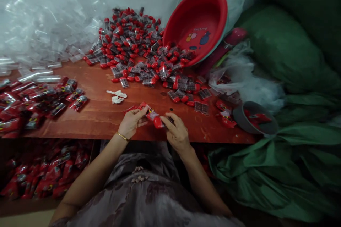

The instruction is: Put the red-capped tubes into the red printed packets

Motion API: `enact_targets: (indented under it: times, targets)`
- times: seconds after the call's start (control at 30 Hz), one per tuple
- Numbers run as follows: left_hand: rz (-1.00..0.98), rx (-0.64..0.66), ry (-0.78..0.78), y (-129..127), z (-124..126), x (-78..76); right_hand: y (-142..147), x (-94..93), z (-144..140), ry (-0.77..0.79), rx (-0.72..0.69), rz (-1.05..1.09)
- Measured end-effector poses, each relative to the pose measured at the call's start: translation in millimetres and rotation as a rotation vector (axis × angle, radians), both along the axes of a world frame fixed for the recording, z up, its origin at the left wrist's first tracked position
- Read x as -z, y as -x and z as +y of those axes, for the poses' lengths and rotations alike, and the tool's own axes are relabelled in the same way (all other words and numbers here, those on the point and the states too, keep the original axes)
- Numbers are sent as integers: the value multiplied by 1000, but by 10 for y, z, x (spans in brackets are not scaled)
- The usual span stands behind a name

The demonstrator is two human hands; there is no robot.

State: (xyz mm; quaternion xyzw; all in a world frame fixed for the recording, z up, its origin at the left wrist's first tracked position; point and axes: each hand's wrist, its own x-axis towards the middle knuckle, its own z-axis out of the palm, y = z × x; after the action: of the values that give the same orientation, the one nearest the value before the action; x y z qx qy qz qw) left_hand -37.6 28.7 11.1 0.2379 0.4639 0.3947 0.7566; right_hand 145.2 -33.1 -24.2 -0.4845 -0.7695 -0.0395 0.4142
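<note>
My left hand [131, 122] pinches a red printed sleeve wrapper [141, 106] at the table's front edge. My right hand [176, 132] holds a small clear tube with a red cap [156, 118], its end pushed into that wrapper. Both hands meet over the red-brown wooden table [101, 113]. Behind them lies a big heap of the same red-capped tubes [138, 46], spilling from a tipped red plastic basin [198, 25].
Wrapped red packets [32, 103] pile at the left, with more below the table [39, 177]. Clear empty sleeves [39, 25] heap at the back left. A grey cup [255, 117] with packets sits at right, beside green sacks [287, 60]. Crumpled white paper [117, 96] lies mid-table.
</note>
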Motion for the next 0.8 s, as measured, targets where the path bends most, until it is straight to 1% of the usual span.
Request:
enact_targets:
  times: [0.13,0.23,0.33,0.43,0.57,0.63,0.7,0.8]
  targets:
    - [51,-25,-15,-9,-30,-37,81,22,5,-29,56,1]
    - [30,-39,2,-49,-68,-75,152,8,7,-19,130,-37]
    - [-9,-77,-2,-115,-118,-97,206,-19,15,-10,155,-37]
    - [-44,-109,-19,-183,-159,-92,266,-35,21,-14,166,-41]
    - [-70,-149,-16,-239,-169,-66,397,-28,35,1,260,-71]
    - [-77,-153,6,-239,-150,-52,452,-32,45,38,296,-62]
    - [-96,-160,24,-220,-123,-39,466,-50,57,104,279,-18]
    - [-128,-183,-10,-182,-88,-21,398,-89,77,245,173,138]
